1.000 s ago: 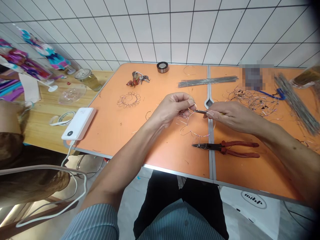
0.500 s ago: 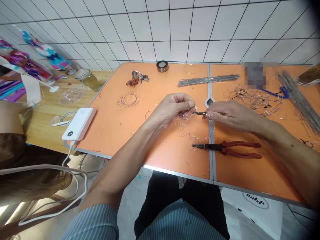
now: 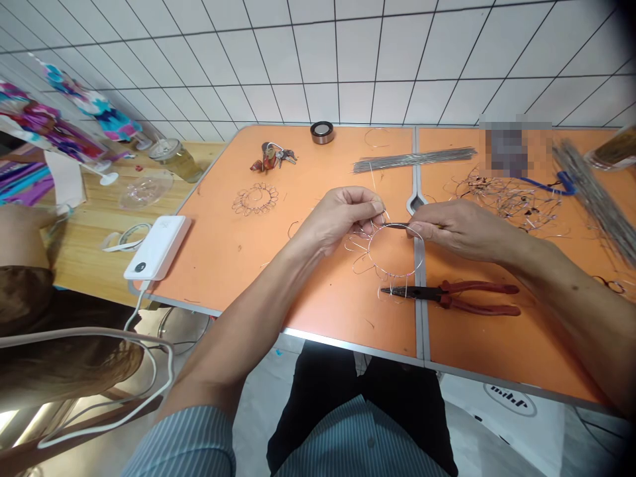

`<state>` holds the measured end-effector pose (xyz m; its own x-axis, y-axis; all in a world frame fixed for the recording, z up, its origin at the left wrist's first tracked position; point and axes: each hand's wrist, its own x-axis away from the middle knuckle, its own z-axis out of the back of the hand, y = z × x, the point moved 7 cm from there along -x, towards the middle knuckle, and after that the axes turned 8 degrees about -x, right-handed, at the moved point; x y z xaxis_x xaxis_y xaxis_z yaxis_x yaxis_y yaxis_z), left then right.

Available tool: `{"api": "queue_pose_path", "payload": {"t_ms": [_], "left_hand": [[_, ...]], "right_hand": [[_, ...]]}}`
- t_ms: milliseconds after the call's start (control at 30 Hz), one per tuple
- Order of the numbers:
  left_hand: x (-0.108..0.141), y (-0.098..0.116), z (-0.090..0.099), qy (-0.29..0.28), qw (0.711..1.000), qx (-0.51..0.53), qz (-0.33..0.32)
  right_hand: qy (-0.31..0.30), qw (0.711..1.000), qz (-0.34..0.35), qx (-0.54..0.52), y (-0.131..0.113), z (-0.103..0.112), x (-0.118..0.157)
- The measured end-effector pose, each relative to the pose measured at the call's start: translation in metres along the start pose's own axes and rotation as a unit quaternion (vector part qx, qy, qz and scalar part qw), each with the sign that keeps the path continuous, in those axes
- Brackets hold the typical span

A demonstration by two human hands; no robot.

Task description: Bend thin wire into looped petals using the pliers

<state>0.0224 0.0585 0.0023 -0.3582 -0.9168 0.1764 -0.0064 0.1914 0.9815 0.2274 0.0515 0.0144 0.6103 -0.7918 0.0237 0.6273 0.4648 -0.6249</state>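
Note:
A round wire ring with thin loops around it [image 3: 397, 274] hangs over the orange table between my hands. My left hand [image 3: 354, 211] pinches wire at the ring's upper left; one wire end stands up above the fingers. My right hand [image 3: 450, 225] is wrapped round a slim dark tool [image 3: 397, 226], whose tip meets the wire beside my left fingertips. Its handle is mostly hidden in the palm. Just below the ring lie long-nose pliers with red handles [image 3: 477, 287]. A finished-looking looped wire flower [image 3: 255, 199] rests on the table to the left.
Straight wires [image 3: 415, 159] lie behind my hands. Tangled wire pieces [image 3: 517, 199] and a thicker wire bundle [image 3: 603, 202] are at the right. Keys [image 3: 273, 156], a tape roll [image 3: 322, 132] and a white power bank [image 3: 158, 248] sit further left. A person's arm shows at the left edge.
The wire ring has shifted slightly left and turned a little. A wire end now stands up above my left fingers. Both hands have stayed almost in place.

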Motion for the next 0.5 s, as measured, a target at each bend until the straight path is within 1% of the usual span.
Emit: {"api": "queue_pose_path", "payload": {"t_ms": [167,333,433,500], "left_hand": [[-0.0005,0.0004,-0.0004,-0.005,1.000,0.001,0.000],[-0.0005,0.0012,-0.0003,0.001,1.000,0.002,-0.007],[-0.0002,0.0021,0.0015,0.013,1.000,-0.007,-0.016],[0.0002,0.0038,0.0032,0.022,0.999,-0.016,-0.027]], "right_hand": [[-0.004,1.000,-0.008,0.026,-0.0009,-0.0005,0.0007],[-0.004,1.000,-0.009,0.028,0.0011,-0.0025,0.0015],[0.008,1.000,-0.004,0.026,0.0051,-0.0006,0.0034],[0.027,0.999,0.004,0.027,0.0076,0.0044,0.0065]]}}
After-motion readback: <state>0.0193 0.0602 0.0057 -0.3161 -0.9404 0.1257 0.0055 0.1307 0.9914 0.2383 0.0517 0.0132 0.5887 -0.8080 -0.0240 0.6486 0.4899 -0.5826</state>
